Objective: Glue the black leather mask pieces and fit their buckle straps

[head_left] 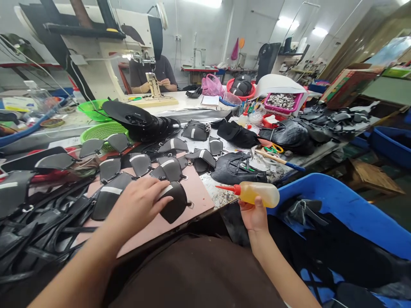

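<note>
Much Laid Out, Remainder Unclear

The right hand [257, 218] had its grip around a translucent squeeze bottle of yellow liquid [261, 193], its red nozzle pointing left over the speckled white worktop [221, 198]. The left hand [143, 196] touched a curved black piece with a pale strip [176, 206] over the near part of a flat pink board [199, 199]; whether it pinched could not be told. Similar grey pieces [168, 167] farther left and beyond apparently already bore strips; how much remained was unclear.
</note>
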`<state>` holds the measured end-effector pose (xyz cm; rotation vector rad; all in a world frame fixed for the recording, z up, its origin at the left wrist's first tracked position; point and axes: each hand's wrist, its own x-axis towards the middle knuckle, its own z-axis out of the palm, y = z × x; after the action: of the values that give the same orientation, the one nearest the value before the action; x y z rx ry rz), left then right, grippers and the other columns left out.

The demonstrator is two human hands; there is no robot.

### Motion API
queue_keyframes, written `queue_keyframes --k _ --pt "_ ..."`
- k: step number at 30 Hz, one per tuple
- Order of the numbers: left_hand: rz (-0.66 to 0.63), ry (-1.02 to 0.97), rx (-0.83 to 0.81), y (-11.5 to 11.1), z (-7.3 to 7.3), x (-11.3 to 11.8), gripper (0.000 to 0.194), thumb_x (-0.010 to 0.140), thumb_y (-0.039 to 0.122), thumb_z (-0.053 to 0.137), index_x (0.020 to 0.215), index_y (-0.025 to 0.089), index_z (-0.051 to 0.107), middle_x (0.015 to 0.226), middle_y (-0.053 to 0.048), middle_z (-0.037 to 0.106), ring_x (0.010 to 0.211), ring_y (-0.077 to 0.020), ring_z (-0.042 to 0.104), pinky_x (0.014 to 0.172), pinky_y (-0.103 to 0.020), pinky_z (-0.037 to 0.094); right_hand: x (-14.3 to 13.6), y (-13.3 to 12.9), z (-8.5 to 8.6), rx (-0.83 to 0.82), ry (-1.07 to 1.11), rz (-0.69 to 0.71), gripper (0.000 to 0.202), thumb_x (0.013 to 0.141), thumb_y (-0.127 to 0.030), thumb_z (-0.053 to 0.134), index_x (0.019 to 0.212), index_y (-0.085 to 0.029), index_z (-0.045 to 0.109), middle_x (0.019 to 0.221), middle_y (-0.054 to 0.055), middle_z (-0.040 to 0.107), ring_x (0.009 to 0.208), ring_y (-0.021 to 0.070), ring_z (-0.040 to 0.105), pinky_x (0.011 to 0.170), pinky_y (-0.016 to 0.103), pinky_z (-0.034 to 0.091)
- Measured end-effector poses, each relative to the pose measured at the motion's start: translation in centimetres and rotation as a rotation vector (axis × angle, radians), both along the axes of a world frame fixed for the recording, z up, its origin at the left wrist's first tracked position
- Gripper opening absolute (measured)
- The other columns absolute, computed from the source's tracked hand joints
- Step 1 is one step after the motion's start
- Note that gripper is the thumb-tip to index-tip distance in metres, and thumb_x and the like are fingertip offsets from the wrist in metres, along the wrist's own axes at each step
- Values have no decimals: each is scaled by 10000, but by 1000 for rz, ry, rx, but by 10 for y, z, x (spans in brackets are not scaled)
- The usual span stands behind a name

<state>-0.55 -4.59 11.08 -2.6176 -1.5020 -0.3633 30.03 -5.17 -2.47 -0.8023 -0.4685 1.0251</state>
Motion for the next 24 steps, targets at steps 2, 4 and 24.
queue_keyframes --k 2,4,24 --pt "-228 -14 -117 16 20 -2 319 878 441 442 1075 278 632 1003 -40 648 900 -234 587 784 -354 443 3 2 -2 -32 14 -18 448 587 -468 758 965 -261 639 926 3 699 732 164 650 503 229 522" --pt "-442 -27 -268 35 23 2 257 870 370 476 1062 342 645 1034 -1 655 959 -214 578 836 -326 436 2 3 -4 -47 -1 -25 441 595 -479 748 957 -253 636 911 8 699 712 163 648 496 230 520" --pt "-364 187 -361 32 -61 26 438 766 396 634 1156 200 609 1295 -92 542 1229 -305 441 1003 -449 376 -8 7 -6 -91 -354 38 444 560 -456 772 886 -190 629 798 41 676 665 216 624 512 351 543"
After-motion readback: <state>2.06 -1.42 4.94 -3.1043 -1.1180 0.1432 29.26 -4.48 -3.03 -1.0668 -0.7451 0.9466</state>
